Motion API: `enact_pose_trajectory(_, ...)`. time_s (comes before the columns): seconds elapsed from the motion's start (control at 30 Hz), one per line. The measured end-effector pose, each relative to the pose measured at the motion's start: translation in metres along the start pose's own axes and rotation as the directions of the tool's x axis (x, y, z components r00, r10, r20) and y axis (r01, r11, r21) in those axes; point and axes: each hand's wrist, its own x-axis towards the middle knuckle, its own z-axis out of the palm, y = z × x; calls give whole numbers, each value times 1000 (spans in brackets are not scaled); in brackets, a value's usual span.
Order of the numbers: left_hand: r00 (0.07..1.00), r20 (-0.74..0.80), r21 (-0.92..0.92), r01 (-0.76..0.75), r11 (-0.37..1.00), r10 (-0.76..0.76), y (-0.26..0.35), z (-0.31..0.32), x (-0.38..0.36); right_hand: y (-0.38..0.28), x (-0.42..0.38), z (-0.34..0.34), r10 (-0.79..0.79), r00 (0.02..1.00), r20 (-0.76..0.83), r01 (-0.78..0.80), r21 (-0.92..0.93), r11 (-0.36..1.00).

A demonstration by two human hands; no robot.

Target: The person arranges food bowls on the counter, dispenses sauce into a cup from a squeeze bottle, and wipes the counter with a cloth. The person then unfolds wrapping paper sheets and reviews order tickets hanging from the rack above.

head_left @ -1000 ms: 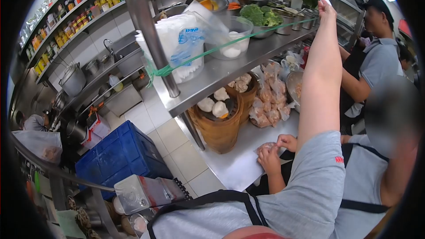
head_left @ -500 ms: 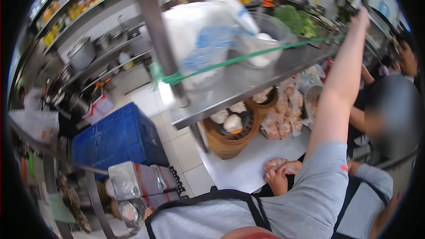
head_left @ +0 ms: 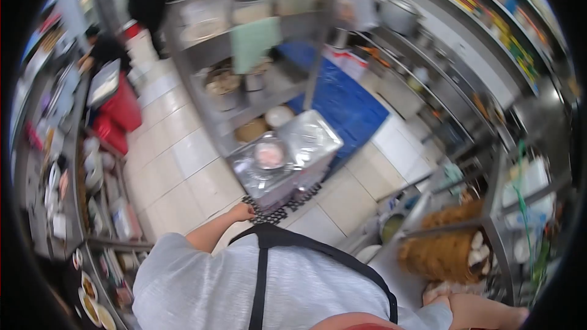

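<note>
My left hand (head_left: 243, 211) is low at my side, its fingers curled in with nothing visible in them. Close by is a boxy metal tin (head_left: 315, 140), and in front of it a small round bowl (head_left: 269, 154) of something pale pink sits on a metal lid. At the lower right my right arm reaches sideways. My right hand (head_left: 520, 316) is small and blurred at the edge, its fingers not readable. Another person's hand (head_left: 437, 296) seems to rest by a plastic bag beside that arm. Bamboo steamers (head_left: 437, 256) with white buns stand above it.
A steel shelf rack (head_left: 244, 110) with tubs and a green cloth (head_left: 255, 43) stands ahead. Behind it lies a large blue bin (head_left: 351, 110). Red bins (head_left: 122, 107) and a long counter line the left. A person in dark clothes (head_left: 107, 52) bends there.
My view has swung left from the steamer counter toward the rack and aisle. My right arm, earlier stretched high, now shows at the lower right. My left hand has come into clear view.
</note>
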Motion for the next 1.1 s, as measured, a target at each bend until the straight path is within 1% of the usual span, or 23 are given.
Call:
enact_pose_trajectory(0.03,998,-47,-17,35,999,-35,-36,4,-18,-19,1,0,140,989,-46,-123,258,958)
enact_pose_trajectory(0.07,993,-77,-52,85,995,-89,-74,7,-39,-46,-2,4,193,980,-46,-170,302,938)
enact_pose_trajectory(0.13,950,-133,-153,262,953,-282,-149,18,-91,-129,-4,7,424,904,-59,-322,560,764)
enact_pose_trajectory(0.17,905,-136,-230,366,902,-402,-185,25,-121,-162,-6,8,482,876,30,-382,653,654)
enact_pose_trajectory(0.2,847,-165,-274,453,848,-505,-222,34,-152,-204,-7,8,527,848,50,-408,695,592)
enact_pose_trajectory(0.23,775,-186,-321,533,783,-603,-255,44,-185,-251,-7,7,600,768,224,-528,752,395)
enact_pose_trajectory(0.27,694,-141,-426,602,676,-706,-288,51,-221,-296,-9,1,618,675,404,-621,764,178)
enact_pose_trajectory(0.33,513,-53,-575,686,447,-856,-334,70,-297,-355,-59,-7,445,523,727,-799,600,-41)
enact_pose_trajectory(0.37,416,-33,-622,703,344,-909,-350,78,-334,-413,-50,-21,332,461,823,-831,532,-165)
enact_pose_trajectory(0.4,369,-14,-654,700,287,-929,-360,88,-366,-474,-33,-37,204,403,892,-852,448,-271)
enact_pose_trajectory(0.43,270,10,-671,715,194,-963,-370,100,-395,-524,-29,-54,46,336,941,-885,333,-326)
enact_pose_trajectory(0.47,172,36,-682,724,101,-985,-378,111,-422,-573,-10,-79,-114,236,965,-909,178,-378)
enact_pose_trajectory(0.5,158,83,-755,655,41,-984,-385,124,-443,-613,-2,-101,-277,252,927,-882,102,-461)
enact_pose_trajectory(0.53,118,105,-766,643,-5,-987,-385,133,-459,-650,6,-123,-430,281,858,-852,17,-524)
enact_pose_trajectory(0.6,154,87,-838,545,11,-984,-390,141,-471,-718,32,-171,-647,220,730,-787,-259,-560)
enact_pose_trajectory(0.67,128,85,-925,378,-30,-988,-397,146,-464,-778,52,-211,-744,285,605,-725,-372,-580)
enact_pose_trajectory(0.73,115,58,-972,235,-29,-992,-398,134,-446,-829,63,-237,-788,369,493,-754,-337,-564)
enact_pose_trajectory(0.8,185,25,-988,156,5,-982,-408,117,-424,-871,81,-255,-792,395,464,-724,-373,-580)
enact_pose_trajectory(0.87,245,-127,-964,199,178,-961,-422,96,-407,-912,91,-264,-815,423,396,-771,-315,-553)
enact_pose_trajectory(0.9,227,-120,-966,196,166,-966,-432,84,-404,-934,95,-268,-816,432,384,-769,-316,-556)
enact_pose_trajectory(0.97,236,-159,-915,329,233,-959,-443,58,-398,-979,99,-274,-815,474,335,-776,-279,-566)
enact_pose_trajectory(1.03,202,-158,-911,347,222,-966,-465,40,-400,-1031,114,-279,-766,555,323,-750,-203,-629)
enact_pose_trajectory(1.1,189,-140,-909,365,202,-972,-489,9,-410,-1077,133,-286,-764,588,266,-725,-246,-644)
